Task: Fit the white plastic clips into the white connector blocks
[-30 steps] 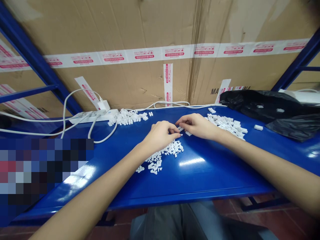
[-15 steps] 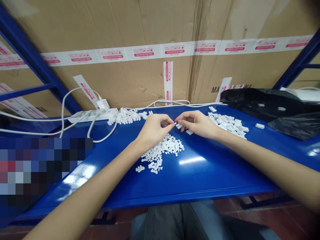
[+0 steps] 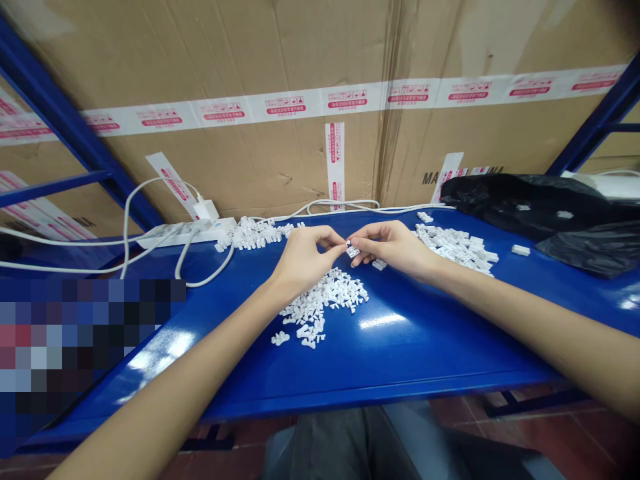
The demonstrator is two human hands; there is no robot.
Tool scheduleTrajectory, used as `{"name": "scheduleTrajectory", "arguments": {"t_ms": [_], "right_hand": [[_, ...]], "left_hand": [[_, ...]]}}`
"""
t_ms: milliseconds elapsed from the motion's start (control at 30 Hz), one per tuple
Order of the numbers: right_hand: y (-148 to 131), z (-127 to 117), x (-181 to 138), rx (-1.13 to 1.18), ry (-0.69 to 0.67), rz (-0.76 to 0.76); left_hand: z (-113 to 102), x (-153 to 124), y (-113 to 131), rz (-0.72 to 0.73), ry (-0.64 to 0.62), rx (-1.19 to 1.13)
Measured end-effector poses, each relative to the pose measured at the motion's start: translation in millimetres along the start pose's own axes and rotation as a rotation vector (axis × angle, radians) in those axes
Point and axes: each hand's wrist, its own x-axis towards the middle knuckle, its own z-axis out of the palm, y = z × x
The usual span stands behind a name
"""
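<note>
My right hand (image 3: 393, 248) pinches a small white plastic block with dark slots (image 3: 353, 252) between thumb and fingers. Against its left end my left hand (image 3: 311, 257) is closed in a pinch; whatever lies between those fingertips is too small to make out. Below the left hand spreads a pile of tiny white plastic pieces (image 3: 340, 291). Another slotted white block (image 3: 379, 265) lies on the blue table (image 3: 425, 333) under my right hand. Beyond the right wrist is a heap of white blocks (image 3: 455, 247).
A white power strip (image 3: 187, 231) with cables sits at the back left, beside a second pile of small white parts (image 3: 257, 232). Black plastic bags (image 3: 525, 207) lie at the back right, near a lone white block (image 3: 521, 250). Large cardboard boxes (image 3: 280, 153) stand behind the table.
The slotted block and the fingers of my right hand have shifted slightly left, closer to my left fingertips. The piles look the same.
</note>
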Motion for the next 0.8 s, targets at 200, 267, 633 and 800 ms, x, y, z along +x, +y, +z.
{"name": "scheduleTrajectory", "arguments": {"t_ms": [200, 267, 633, 800], "right_hand": [[-0.5, 2.2, -0.3, 0.131, 0.057, 0.092], [-1.0, 2.8, -0.2, 0.177, 0.081, 0.129], [-3.1, 2.0, -2.8, 0.419, -0.064, 0.141], [1.5, 2.4, -1.7, 0.369, -0.035, 0.045]], "left_hand": [[1.5, -0.4, -0.4, 0.026, 0.016, -0.005], [1.9, 0.0, -0.1, 0.017, 0.017, -0.006], [-1.2, 0.5, 0.8, -0.016, 0.086, -0.021], [-2.2, 1.4, -0.9, -0.015, 0.113, -0.059]]}}
